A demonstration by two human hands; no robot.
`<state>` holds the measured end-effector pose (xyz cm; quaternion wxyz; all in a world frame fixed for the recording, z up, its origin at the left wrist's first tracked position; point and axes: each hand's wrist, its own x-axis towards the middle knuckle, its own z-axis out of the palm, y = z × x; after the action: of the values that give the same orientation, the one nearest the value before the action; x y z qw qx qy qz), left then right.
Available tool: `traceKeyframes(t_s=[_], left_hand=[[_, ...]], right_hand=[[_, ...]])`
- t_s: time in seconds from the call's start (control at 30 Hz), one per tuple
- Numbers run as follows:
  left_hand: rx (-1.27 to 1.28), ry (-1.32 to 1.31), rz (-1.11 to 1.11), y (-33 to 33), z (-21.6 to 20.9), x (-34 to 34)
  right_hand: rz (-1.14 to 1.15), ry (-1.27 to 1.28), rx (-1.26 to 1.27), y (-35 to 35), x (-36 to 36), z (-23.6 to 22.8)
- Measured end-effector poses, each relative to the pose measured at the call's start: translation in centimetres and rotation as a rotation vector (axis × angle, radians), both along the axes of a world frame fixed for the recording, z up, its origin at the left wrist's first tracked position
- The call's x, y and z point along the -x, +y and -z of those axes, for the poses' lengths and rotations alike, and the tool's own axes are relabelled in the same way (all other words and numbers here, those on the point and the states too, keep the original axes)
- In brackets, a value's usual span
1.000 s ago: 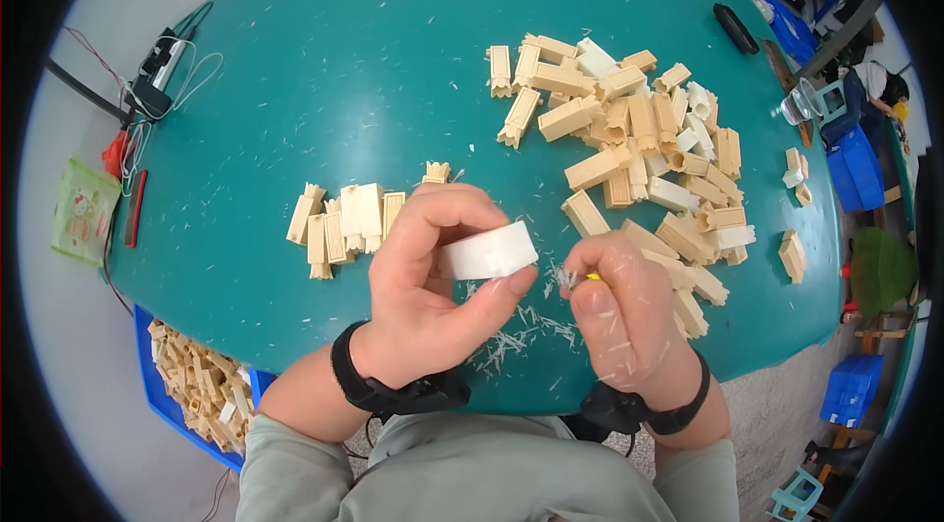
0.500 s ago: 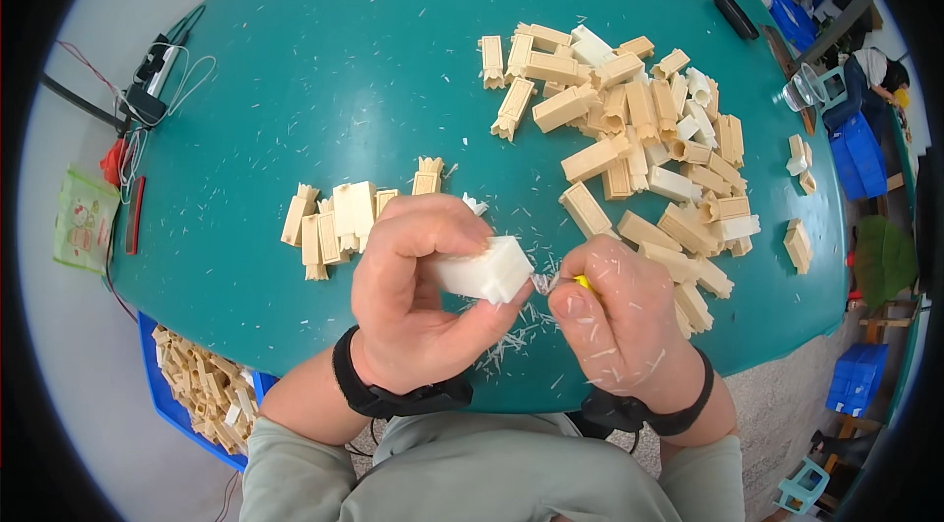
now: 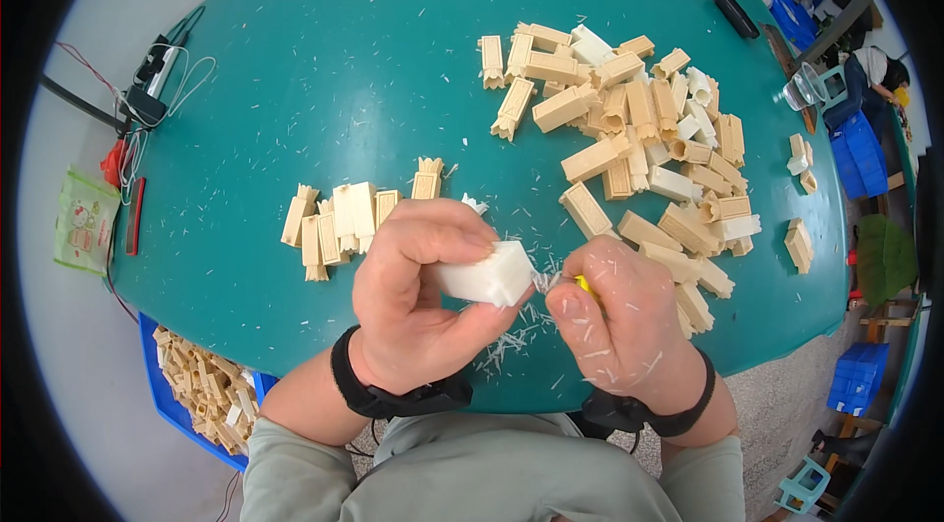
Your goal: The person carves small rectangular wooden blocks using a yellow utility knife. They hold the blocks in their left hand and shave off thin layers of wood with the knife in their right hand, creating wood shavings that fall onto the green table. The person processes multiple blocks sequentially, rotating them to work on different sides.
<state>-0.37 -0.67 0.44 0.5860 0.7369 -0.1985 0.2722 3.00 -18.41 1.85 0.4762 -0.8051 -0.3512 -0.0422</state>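
Note:
My left hand (image 3: 418, 296) is closed around a white box-shaped plastic piece (image 3: 489, 273), thumb below and fingers over the top. Close to its right end, my right hand (image 3: 615, 316) grips a small yellow-handled tool (image 3: 585, 284) that the fingers mostly cover. Curled white shavings (image 3: 547, 278) cling at the tool's tip, by the edge of the white piece. More shavings stick to the right hand, and a loose heap of shavings (image 3: 506, 350) lies on the table under both hands.
A large pile of beige and white pieces (image 3: 644, 114) spreads over the green table (image 3: 324, 80) at right. A smaller group of beige pieces (image 3: 334, 217) lies left. Below the table's left edge stands a blue crate (image 3: 162, 394) of pieces. A glass jar (image 3: 801, 87) is far right.
The white piece has turned slightly in my left hand, its end face tilting a little. My right hand and the tool stay almost in place beside it.

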Motion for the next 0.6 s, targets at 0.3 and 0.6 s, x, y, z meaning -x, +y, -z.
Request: traceKeyframes(t_s=[0.3, 0.6], left_hand=[[-0.027, 0.094, 0.105, 0.65, -0.36, -0.01], [0.049, 0.218, 0.154, 0.70, -0.60, 0.04]], right_hand=[[-0.001, -0.083, -0.004, -0.10, -0.23, 0.45], [-0.001, -0.109, 0.048, -0.39, -0.54, 0.30]])
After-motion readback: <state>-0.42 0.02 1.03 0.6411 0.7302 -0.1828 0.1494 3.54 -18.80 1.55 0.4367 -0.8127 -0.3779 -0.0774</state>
